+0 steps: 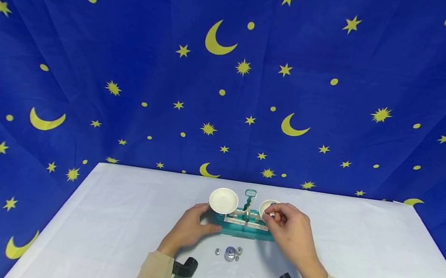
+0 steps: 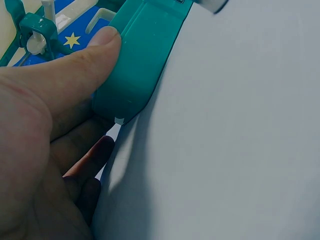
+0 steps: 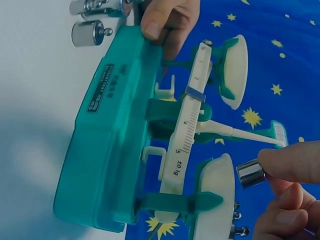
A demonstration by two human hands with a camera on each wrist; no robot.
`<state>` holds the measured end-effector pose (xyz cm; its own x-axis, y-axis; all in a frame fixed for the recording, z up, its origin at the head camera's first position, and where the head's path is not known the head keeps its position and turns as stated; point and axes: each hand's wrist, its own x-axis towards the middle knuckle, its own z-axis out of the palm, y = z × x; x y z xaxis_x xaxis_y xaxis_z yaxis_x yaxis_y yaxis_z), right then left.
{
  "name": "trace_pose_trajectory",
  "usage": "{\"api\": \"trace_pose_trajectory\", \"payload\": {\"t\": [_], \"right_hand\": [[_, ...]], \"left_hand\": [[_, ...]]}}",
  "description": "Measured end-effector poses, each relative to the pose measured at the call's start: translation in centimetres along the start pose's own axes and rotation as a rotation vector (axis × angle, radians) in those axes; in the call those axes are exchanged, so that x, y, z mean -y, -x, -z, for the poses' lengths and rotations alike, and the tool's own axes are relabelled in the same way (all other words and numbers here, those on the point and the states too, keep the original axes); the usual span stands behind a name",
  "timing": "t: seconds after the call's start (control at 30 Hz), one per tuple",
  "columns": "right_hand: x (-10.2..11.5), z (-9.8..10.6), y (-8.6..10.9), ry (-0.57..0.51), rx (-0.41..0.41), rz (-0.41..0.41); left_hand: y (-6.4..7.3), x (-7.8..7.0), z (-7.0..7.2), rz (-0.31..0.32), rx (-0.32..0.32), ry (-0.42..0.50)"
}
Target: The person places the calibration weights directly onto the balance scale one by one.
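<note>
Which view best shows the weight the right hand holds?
The right wrist view: the metal weight shows large, pinched by the right hand. In the head view it's barely discernible; the left wrist view omits it.

The head view is bright and evenly lit, with a faint soft shadow on the white table [image 1: 73, 241] around five o'clock; wide-angle distortion stretches the starry cloth [image 1: 256, 91] toward eight o'clock. Both wrist views are dimmer and greyer: the left shows a soft shadow at seven o'clock, the right another at nine, plus glints on the metal weight [image 3: 251, 173] at four.
</note>
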<state>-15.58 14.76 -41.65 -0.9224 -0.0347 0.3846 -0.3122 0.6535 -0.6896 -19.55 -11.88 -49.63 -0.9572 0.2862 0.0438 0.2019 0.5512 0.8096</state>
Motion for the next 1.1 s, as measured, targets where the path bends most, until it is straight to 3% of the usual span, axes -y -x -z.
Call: {"api": "trace_pose_trajectory", "payload": {"t": [0.37, 0.93, 1.1], "right_hand": [[-0.1, -0.5, -0.3, 0.103, -0.043, 0.06], [-0.6, -1.3, -0.6, 0.165, -0.067, 0.039], [-0.8, -1.5, -0.6, 0.195, -0.096, 0.065]], "left_hand": [[0.1, -0.1, 0.1, 0.006, 0.002, 0.004], [0.0, 0.0, -0.1, -0.005, -0.004, -0.005], [0.0, -0.1, 0.0, 0.009, 0.002, -0.008]]}}
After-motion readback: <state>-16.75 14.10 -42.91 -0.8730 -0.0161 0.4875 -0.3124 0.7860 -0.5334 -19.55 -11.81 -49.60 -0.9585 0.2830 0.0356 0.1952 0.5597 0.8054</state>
